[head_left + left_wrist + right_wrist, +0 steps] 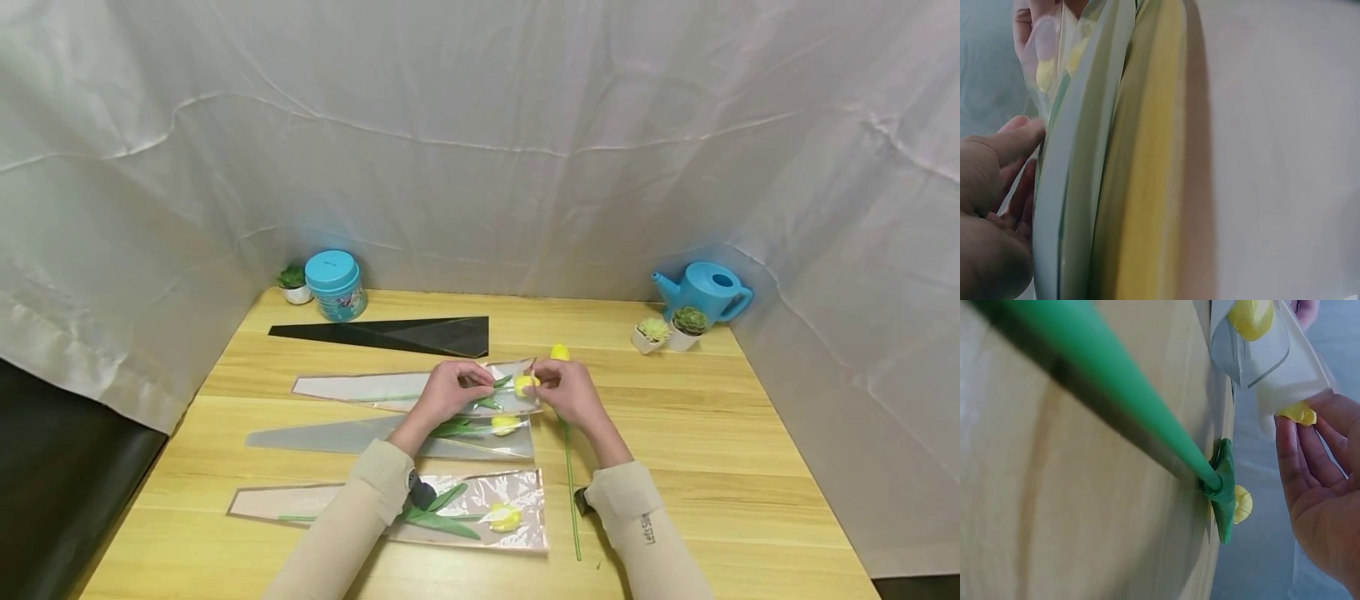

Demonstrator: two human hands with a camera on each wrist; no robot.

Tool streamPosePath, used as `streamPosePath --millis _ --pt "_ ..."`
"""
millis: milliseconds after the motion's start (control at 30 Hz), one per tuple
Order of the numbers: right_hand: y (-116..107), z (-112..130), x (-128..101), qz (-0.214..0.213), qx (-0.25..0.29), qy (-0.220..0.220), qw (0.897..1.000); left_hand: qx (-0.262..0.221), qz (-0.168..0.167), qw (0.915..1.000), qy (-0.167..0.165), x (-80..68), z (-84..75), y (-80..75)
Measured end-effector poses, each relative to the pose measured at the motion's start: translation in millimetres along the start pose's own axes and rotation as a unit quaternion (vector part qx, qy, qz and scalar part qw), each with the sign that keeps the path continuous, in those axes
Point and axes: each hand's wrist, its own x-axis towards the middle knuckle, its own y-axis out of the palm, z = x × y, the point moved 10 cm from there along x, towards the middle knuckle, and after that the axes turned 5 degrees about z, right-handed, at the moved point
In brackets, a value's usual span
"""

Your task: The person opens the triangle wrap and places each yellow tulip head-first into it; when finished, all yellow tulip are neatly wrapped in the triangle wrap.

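The person's left hand (pixel 448 392) pinched the wide mouth of a clear tapered plastic flower sleeve with a pale paper lining (pixel 408 389), its fingers curled on the film's edge. The right hand (pixel 567 392) met it from three o'clock, fingers curled round the yellow artificial tulip head (pixel 524 384) at that mouth; the green leaves already lay inside the film. This sleeve lay at the centre of the pale wooden surface (pixel 750 467), its narrow tip pointing to nine o'clock.

At six o'clock of it lay a second sleeved tulip on a grey wrapper (pixel 390 437), and nearer the person a third clear sleeve holding a yellow tulip (pixel 390 508). A loose yellow tulip with a long green stem (pixel 572 492) lay under the right wrist. A black tapered sleeve (pixel 397 335) sat at twelve o'clock.

To do this step well, the left hand would probably need to keep the mouth spread while the right eased the bloom in straight, sparing petals and film.
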Motion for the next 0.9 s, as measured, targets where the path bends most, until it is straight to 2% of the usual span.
streamPosePath --millis 167,367,567,900 --pt "-0.5 0.6 -0.8 -0.001 0.003 0.006 1.000 0.004 0.009 0.9999 -0.006 -1.2 0.8 3.2" --pt "1.2 -0.6 -1.6 0.003 0.008 0.011 1.000 -0.011 0.032 0.9994 0.005 -0.7 0.0 8.3" --pt "2.4 -1.9 -2.2 0.005 0.014 0.017 1.000 0.001 0.023 0.9996 0.016 0.7 -2.8 6.1" --pt "1.2 -1.2 -3.6 0.006 0.026 0.017 0.999 -0.019 0.011 0.9996 0.016 1.5 -4.3 3.1"
